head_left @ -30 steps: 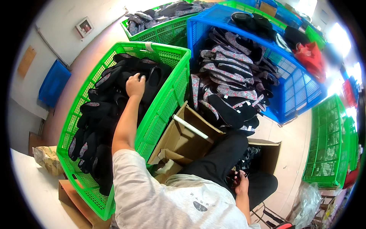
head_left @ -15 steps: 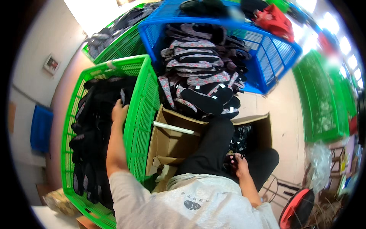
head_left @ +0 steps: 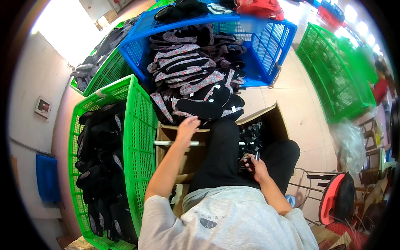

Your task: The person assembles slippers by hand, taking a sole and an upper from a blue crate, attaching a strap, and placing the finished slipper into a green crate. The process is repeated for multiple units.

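Observation:
My left hand (head_left: 188,128) reaches over the cardboard box's edge, at the near side of a pile of floral-and-black slippers (head_left: 200,107). Its fingers are stretched out and nothing shows in them. Low between my knees, my right hand (head_left: 257,167) is closed on a small tool with a metallic tip (head_left: 257,155); its exact kind is hard to make out. Behind the tool, black scraps (head_left: 251,136) lie in the cardboard box (head_left: 278,118). The slippers spill from a blue crate (head_left: 266,62) turned on its side. Left of me, a green crate (head_left: 139,125) holds black slippers (head_left: 100,141).
A white pipe (head_left: 166,143) crosses the box in front of my legs. Another green crate (head_left: 112,66) with grey items stands at the far left. Right of me are a tall green crate (head_left: 333,75), a clear plastic bag (head_left: 348,146) and a red-and-black round seat (head_left: 335,198).
My left hand has left the green crate and moved right to the floral slippers, with nothing seen in it. My right hand stays between my knees. The view has shifted.

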### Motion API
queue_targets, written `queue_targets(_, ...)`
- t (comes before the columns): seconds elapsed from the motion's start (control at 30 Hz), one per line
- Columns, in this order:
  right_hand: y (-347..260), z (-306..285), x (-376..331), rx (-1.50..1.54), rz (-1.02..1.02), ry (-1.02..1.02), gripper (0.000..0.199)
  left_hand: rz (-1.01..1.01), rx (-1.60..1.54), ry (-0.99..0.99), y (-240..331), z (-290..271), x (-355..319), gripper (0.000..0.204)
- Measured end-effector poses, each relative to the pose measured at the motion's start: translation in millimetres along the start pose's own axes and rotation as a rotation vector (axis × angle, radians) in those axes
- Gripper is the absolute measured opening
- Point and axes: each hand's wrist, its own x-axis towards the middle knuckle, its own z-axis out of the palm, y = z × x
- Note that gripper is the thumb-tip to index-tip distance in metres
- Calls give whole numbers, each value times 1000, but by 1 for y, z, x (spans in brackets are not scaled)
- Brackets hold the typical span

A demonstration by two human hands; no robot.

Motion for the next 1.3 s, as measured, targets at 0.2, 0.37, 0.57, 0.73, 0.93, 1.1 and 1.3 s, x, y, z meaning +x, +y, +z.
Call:
queue_targets(0.2,0,2,-19,97,-136,-65,40,-498,-476,126,-90,46,93,51)
queue_targets(0.37,2,-2,-17,74,-100,-47,38,-467,-866,252,-86,66,123,43)
queue_targets(0.57,1,-6,-13,47,-129,-59,41,-306,-755,424,-33,79,91,26)
queue_targets(0.73,-2,2,-16,72,-122,-42,38,402,-150,261,-18,37,6,38)
queue_targets(0.93,-19,16,-31,-41,-69,-70,39,1057,853,165,3,16,-143,40)
queue_targets(1.1,-32,34,-41,54,-97,-236,35,1222,1135,-36,-11,12,-195,39)
queue_targets(1.3,-25,41,-45,94,-9,-115,23,1315,1230,-99,-10,12,-211,25)
